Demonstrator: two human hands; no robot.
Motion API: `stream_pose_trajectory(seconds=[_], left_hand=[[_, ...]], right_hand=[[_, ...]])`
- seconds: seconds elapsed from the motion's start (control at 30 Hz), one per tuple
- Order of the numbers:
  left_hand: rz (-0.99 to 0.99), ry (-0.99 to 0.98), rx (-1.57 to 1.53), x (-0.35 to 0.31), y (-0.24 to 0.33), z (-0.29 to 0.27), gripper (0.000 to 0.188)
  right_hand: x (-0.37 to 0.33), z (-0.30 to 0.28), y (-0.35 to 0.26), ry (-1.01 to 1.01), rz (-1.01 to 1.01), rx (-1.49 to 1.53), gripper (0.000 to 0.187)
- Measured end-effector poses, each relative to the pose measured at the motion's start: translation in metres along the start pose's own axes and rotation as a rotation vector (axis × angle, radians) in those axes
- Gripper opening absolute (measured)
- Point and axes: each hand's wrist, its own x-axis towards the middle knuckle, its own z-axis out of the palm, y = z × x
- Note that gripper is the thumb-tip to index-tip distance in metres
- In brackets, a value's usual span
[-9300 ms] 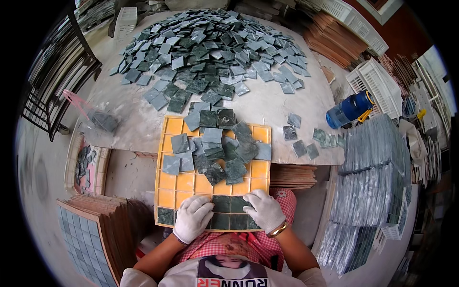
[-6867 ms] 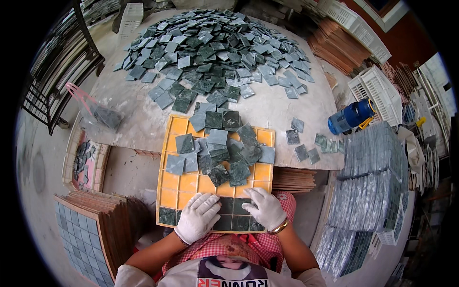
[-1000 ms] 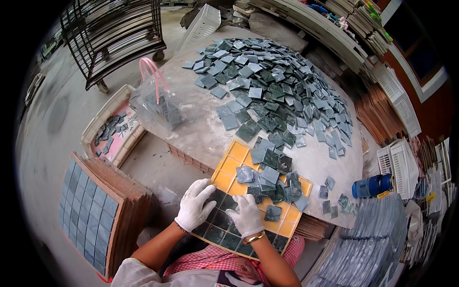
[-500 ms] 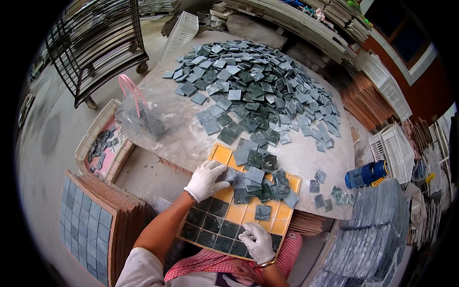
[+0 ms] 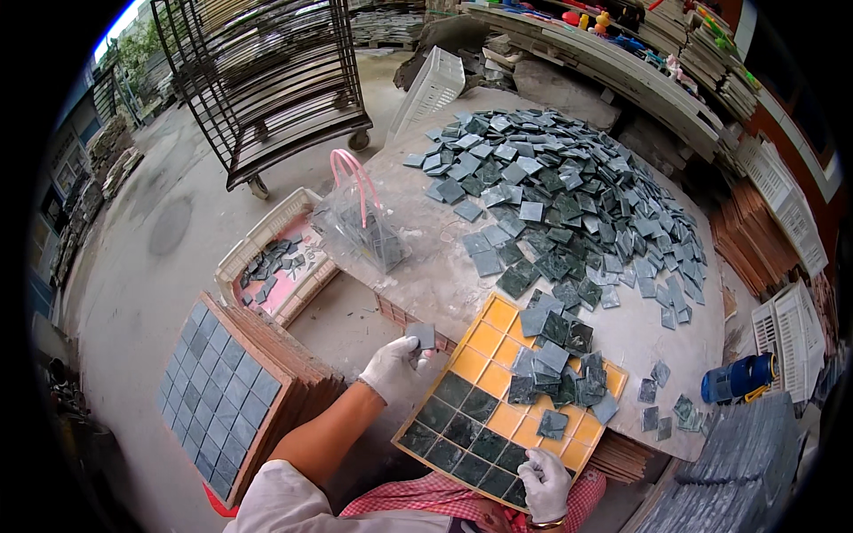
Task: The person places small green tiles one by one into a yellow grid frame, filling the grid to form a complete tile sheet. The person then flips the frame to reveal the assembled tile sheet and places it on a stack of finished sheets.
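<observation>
My left hand (image 5: 394,371), in a white glove, pinches a square grey stone tile (image 5: 421,335) just off the left edge of a yellow gridded tray (image 5: 474,359). Dark green tiles (image 5: 462,430) fill the cells along the tray's near and left part. Loose tiles (image 5: 552,357) lie heaped over its right part, and a single tile (image 5: 552,425) rests nearer to me. At the tray's near right edge is my gloved right hand (image 5: 546,486), fingers curled together; whatever is between them is hidden. The tray's near edge is above my lap.
A big heap of tiles (image 5: 577,186) covers the table (image 5: 426,293). A clear bag (image 5: 364,235) with pink handles and a crate (image 5: 264,233) of tile pieces stand left. Tiled boards (image 5: 222,382) stack near left. A blue bottle (image 5: 736,377) and stacked slabs (image 5: 733,453) are right.
My left hand has lifted off the tray to its left side with a grey tile in its fingers. My right hand stays by the near right edge. The view has turned left.
</observation>
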Motion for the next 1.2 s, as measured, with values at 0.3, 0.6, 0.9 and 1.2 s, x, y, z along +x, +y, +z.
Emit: stream_pose_trajectory(seconds=[0.3,0.6,0.9,1.2], left_hand=[[0.657,-0.013,0.155,-0.020,0.102,0.023,0.038],[1.004,-0.319,2.017,-0.003,-0.099,0.077,0.068],[1.042,-0.357,2.018,0.010,-0.101,0.074,0.051],[0.694,-0.288,1.374,-0.014,-0.090,0.075,0.033]], right_hand=[[0.031,-0.005,-0.024,0.039,-0.188,-0.312,0.027],[0.109,0.014,-0.040,0.223,-0.448,-0.787,0.047],[0.137,-0.003,-0.034,0.355,-0.609,-0.550,0.014],[0.105,0.023,-0.051,0.209,-0.023,0.142,0.021]])
